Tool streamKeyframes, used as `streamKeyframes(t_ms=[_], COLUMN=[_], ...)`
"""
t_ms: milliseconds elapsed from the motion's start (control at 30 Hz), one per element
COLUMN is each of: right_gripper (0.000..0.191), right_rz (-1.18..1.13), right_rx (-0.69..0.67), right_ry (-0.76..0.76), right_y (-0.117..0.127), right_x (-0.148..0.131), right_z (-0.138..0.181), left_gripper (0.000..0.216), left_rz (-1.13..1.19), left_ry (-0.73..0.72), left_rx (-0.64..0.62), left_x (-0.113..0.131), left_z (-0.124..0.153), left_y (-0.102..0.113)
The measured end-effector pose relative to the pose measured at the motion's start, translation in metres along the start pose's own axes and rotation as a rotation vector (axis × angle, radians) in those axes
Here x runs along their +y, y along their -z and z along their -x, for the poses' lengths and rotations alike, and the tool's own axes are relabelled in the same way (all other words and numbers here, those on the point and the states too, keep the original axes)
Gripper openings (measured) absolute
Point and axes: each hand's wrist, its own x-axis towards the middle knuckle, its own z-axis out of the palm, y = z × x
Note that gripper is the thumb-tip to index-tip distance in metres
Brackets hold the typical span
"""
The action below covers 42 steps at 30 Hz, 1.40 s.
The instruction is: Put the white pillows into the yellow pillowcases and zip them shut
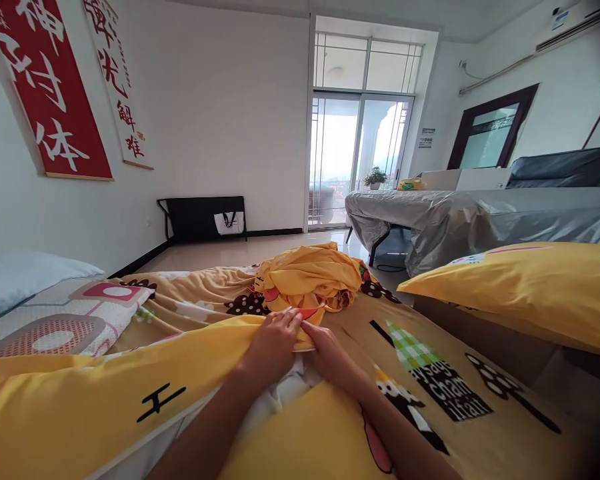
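A yellow pillowcase with a black stitch-like mark and a white inner side spreads across the near part of the bed. My left hand bends over its far edge, fingers closed on the cloth. Right beside it, my right hand pinches the same edge near a red-orange patch. White material shows between my forearms; I cannot tell if it is a pillow or lining. Just beyond my fingers lies a crumpled heap of yellow cloth.
A brown patterned blanket covers the bed. A yellow pillow rests on a cardboard box at right. Patterned and pale blue pillows lie at left. Behind stand a plastic-covered table and a black folded frame by the wall.
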Motion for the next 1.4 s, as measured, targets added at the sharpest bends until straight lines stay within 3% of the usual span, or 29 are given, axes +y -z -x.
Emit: streamKeyframes(t_ms=[67, 200, 333, 467, 600, 733, 967, 1267, 1400], right_gripper=[0.045, 0.038, 0.032, 0.026, 0.035, 0.037, 0.042, 0.03, 0.037], right_rz=[0.008, 0.163, 0.409, 0.538, 0.41, 0.275, 0.141, 0.03, 0.027], right_rx=[-0.047, -0.09, 0.028, 0.027, 0.033, 0.094, 0.132, 0.024, 0.057], right_ry=[-0.01, -0.071, -0.207, -0.172, -0.139, -0.133, -0.003, -0.029, -0.059], right_y=[0.001, 0.0, -0.001, 0.003, 0.006, 0.002, -0.005, 0.003, 0.004], right_x=[-0.002, -0.003, -0.002, -0.007, -0.013, -0.01, 0.005, 0.005, 0.004], right_z=[0.001, 0.006, 0.007, 0.005, 0.004, 0.005, 0.004, 0.002, 0.003], left_gripper=[0.044, 0.029, 0.019, 0.029, 0.052, 0.056, 0.046, 0.031, 0.031], left_rz=[0.072, 0.096, -0.013, -0.058, -0.033, -0.035, 0.012, 0.079, 0.078], left_ry=[0.036, 0.065, 0.036, 0.065, 0.12, 0.13, 0.247, 0.169, 0.096], left_rx=[-0.041, -0.086, -0.098, -0.119, -0.109, -0.116, -0.061, 0.052, 0.097], left_x=[-0.013, -0.017, -0.01, -0.009, -0.007, -0.004, -0.004, -0.007, -0.01], left_z=[-0.001, 0.002, 0.003, 0.002, 0.003, 0.001, -0.001, 0.002, 0.002], left_y=[-0.008, 0.0, -0.001, -0.011, -0.012, -0.008, -0.011, -0.008, -0.008])
